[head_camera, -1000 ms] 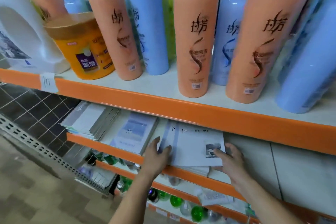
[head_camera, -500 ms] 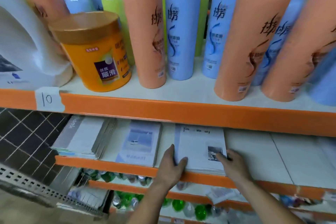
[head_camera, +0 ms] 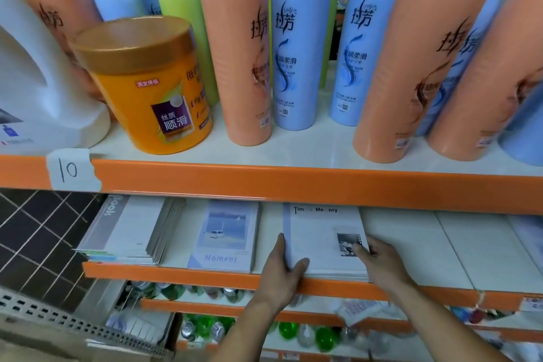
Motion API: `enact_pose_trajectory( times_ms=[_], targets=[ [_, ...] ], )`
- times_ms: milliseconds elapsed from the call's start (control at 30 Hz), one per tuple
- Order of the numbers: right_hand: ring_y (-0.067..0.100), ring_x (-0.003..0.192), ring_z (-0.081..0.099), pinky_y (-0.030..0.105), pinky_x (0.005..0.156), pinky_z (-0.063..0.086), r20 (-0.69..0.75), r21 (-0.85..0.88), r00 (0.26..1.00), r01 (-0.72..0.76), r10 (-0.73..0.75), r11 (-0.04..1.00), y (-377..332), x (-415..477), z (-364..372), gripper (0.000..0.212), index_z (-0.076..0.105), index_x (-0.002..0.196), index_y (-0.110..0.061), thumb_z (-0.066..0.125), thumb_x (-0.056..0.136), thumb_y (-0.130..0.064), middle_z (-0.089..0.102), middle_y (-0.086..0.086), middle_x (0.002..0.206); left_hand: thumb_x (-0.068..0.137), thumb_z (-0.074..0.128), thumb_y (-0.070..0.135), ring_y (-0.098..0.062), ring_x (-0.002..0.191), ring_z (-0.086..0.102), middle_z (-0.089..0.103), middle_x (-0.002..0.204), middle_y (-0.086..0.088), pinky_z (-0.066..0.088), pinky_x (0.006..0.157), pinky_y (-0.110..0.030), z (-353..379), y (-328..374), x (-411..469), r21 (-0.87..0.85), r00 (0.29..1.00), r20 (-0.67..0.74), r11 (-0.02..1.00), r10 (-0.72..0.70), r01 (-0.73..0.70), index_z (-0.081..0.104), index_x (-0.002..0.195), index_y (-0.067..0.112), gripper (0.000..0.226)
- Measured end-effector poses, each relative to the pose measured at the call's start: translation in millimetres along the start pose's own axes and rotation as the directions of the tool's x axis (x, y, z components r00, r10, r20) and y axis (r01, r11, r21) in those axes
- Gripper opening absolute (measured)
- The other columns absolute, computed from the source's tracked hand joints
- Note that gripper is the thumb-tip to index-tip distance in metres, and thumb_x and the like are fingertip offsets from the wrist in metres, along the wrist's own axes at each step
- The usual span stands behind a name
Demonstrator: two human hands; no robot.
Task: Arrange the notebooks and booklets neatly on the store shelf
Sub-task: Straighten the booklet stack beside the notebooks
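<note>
A white "Time Memory" notebook stack (head_camera: 317, 235) lies flat on the middle shelf (head_camera: 426, 247), squared to its front edge. My left hand (head_camera: 282, 270) holds the stack's left front corner, thumb on the cover and fingers along the left side. My right hand (head_camera: 379, 261) grips the right front corner, thumb on the small photo on the cover. To the left lies a blue "Moment" notebook stack (head_camera: 224, 235). Further left sits a fanned pile of grey-white booklets (head_camera: 129, 229).
Above, the top shelf carries tall peach, blue and green bottles (head_camera: 238, 47), an orange jar (head_camera: 147, 82) and a white jug (head_camera: 35, 88). Its orange rail (head_camera: 293, 182) hangs over the notebooks. Lower shelves hold green bottles (head_camera: 288, 329). Dark tiled floor lies at left.
The stack went from tilted and overhanging the edge to lying straight on the shelf. Both hands stayed on its front corners as the view moved closer.
</note>
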State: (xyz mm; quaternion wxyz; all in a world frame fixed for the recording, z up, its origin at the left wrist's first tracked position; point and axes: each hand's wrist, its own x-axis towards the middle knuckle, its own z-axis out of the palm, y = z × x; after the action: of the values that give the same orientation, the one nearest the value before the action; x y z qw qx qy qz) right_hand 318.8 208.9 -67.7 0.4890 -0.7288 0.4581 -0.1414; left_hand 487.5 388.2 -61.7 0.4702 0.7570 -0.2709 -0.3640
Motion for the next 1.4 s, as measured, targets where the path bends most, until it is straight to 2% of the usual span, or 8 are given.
enact_pose_trajectory(
  times_ms=[300, 467, 633, 767, 833, 933, 1167, 1400],
  targets=[
    [-0.001, 0.045, 0.044, 0.026, 0.057, 0.037, 0.031, 0.028, 0.999, -0.03, 0.029, 0.999, -14, -10, -1, 0.018, 0.071, 0.105, -0.036, 0.056, 0.102, -0.026, 0.074, -0.004, 0.088, 0.094, 0.066, 0.043, -0.006, 0.133, 0.051, 0.049, 0.148, 0.021, 0.042, 0.115, -0.037, -4, 0, -1, 0.056, 0.998, 0.06, 0.998, 0.027, -0.03, 0.023, 0.156, 0.036, 0.076],
    [0.018, 0.082, 0.068, 0.037, 0.073, 0.054, 0.002, 0.017, 1.0, -0.02, 0.02, 1.0, -13, -14, 1, 0.017, 0.07, 0.102, -0.038, 0.056, 0.101, -0.028, 0.075, -0.01, 0.094, 0.095, 0.066, 0.041, -0.007, 0.136, 0.048, 0.047, 0.149, 0.017, 0.039, 0.117, -0.037, -9, 6, -3, 0.108, 0.996, 0.087, 0.994, 0.005, -0.014, 0.026, 0.15, 0.039, 0.069],
    [0.014, 0.097, 0.067, 0.039, 0.086, 0.054, 0.001, -0.005, 1.0, -0.026, 0.026, 1.0, -20, -22, -2, 0.016, 0.07, 0.108, -0.033, 0.056, 0.101, -0.028, 0.073, -0.012, 0.103, 0.096, 0.064, 0.042, -0.014, 0.142, 0.042, 0.038, 0.157, 0.012, 0.036, 0.119, -0.038, -11, 17, -7, 0.18, 0.997, 0.078, 0.984, -0.029, 0.015, 0.016, 0.16, 0.024, 0.082],
    [0.011, 0.106, 0.064, 0.041, 0.093, 0.054, 0.021, -0.138, 1.0, 0.011, -0.008, 0.99, -34, -30, -17, 0.025, 0.063, 0.12, -0.039, 0.057, 0.098, -0.028, 0.068, -0.018, 0.116, 0.092, 0.063, 0.041, -0.019, 0.123, 0.056, 0.053, 0.139, 0.003, 0.049, 0.105, -0.038, -16, 30, -10, 0.339, 0.999, 0.033, 0.941, -0.025, 0.012, 0.044, 0.135, 0.028, 0.049],
    [0.016, 0.108, 0.065, 0.043, 0.091, 0.055, 0.038, -0.239, 0.999, 0.041, -0.033, 0.97, -51, -35, -27, 0.031, 0.058, 0.124, -0.041, 0.055, 0.096, -0.03, 0.066, -0.015, 0.122, 0.092, 0.061, 0.043, -0.021, 0.124, 0.053, 0.049, 0.139, 0.002, 0.046, 0.105, -0.035, -22, 40, -12, 0.431, 0.999, -0.014, 0.902, 0.034, -0.025, 0.044, 0.14, 0.022, 0.056],
    [0.021, 0.131, 0.051, 0.04, 0.103, 0.046, 0.04, -0.398, 0.998, 0.058, -0.045, 0.915, -83, -43, -42, 0.05, 0.045, 0.145, -0.032, 0.055, 0.097, -0.037, 0.048, -0.005, 0.147, 0.097, 0.056, 0.038, -0.02, 0.133, 0.044, 0.044, 0.146, 0.0, 0.038, 0.105, -0.029, -34, 62, -16, 0.557, 0.981, -0.035, 0.819, 0.191, -0.139, 0.041, 0.146, 0.017, 0.055],
    [0.015, 0.147, 0.027, 0.031, 0.118, 0.029, 0.031, -0.64, 0.974, 0.193, -0.225, 0.744, -121, -73, -59, 0.073, 0.015, 0.158, -0.033, 0.053, 0.096, -0.042, 0.021, -0.012, 0.163, 0.098, 0.05, 0.04, -0.02, 0.139, 0.035, 0.041, 0.15, 0.001, 0.034, 0.112, -0.034, -34, 95, -31, 0.76, 0.914, 0.021, 0.587, 0.406, -0.279, 0.037, 0.151, 0.019, 0.058],
    [0.015, 0.147, 0.022, 0.03, 0.121, 0.022, 0.052, -0.678, 0.969, 0.213, -0.243, 0.704, -106, -84, -74, 0.069, 0.016, 0.157, -0.032, 0.049, 0.097, -0.041, 0.015, -0.015, 0.163, 0.101, 0.045, 0.04, -0.017, 0.146, 0.027, 0.033, 0.158, 0.003, 0.025, 0.12, -0.03, -2, 103, -42, 0.756, 0.888, 0.058, 0.561, 0.455, -0.337, 0.029, 0.156, 0.021, 0.06]
  ],
)
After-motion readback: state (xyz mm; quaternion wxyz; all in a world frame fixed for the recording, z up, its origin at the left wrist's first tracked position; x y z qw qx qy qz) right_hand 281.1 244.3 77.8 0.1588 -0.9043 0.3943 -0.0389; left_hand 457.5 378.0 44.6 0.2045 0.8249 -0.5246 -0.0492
